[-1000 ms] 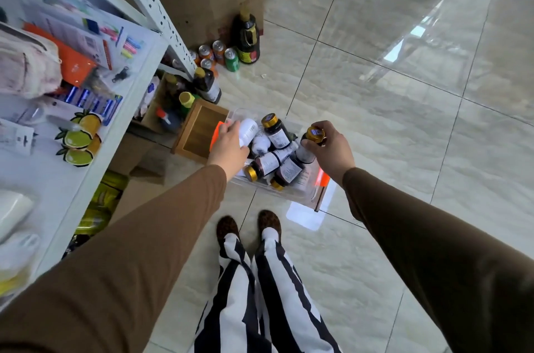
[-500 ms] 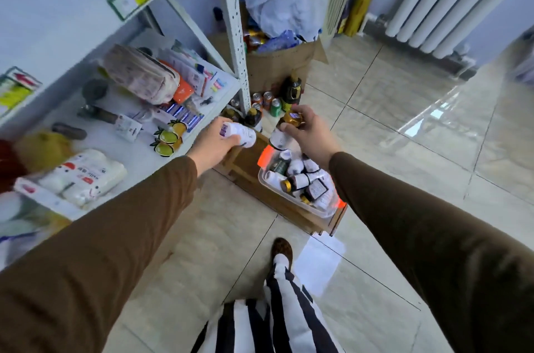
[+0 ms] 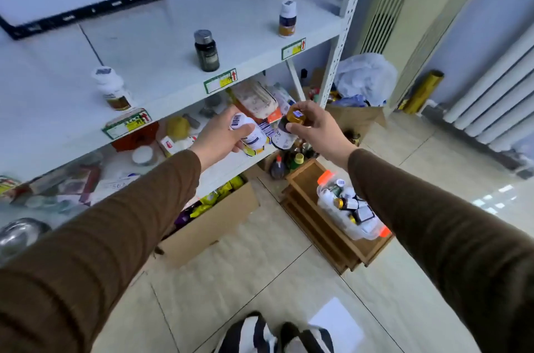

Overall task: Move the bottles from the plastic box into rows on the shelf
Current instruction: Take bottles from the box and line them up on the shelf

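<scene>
My left hand (image 3: 219, 137) grips a white bottle (image 3: 250, 136) lying sideways. My right hand (image 3: 318, 124) grips a dark bottle with a gold cap (image 3: 290, 128) by its top. Both are held side by side just below the front edge of the white shelf (image 3: 179, 20). Three bottles stand apart on that shelf: a white one (image 3: 112, 88) at the left, a dark one (image 3: 206, 50) in the middle, a white one (image 3: 287, 18) at the right. The clear plastic box (image 3: 351, 212) with several bottles sits on the floor, lower right.
A black frame (image 3: 78, 3) lies at the shelf's back left. The lower shelf (image 3: 115, 173) is crowded with goods. A wooden tray (image 3: 320, 225) holds the plastic box. Cardboard boxes (image 3: 213, 222) stand on the floor, a radiator (image 3: 497, 110) on the right.
Both hands rose from the plastic box on the floor up to the shelf front, each carrying a bottle. The view tilted up from the floor to the upper shelf.
</scene>
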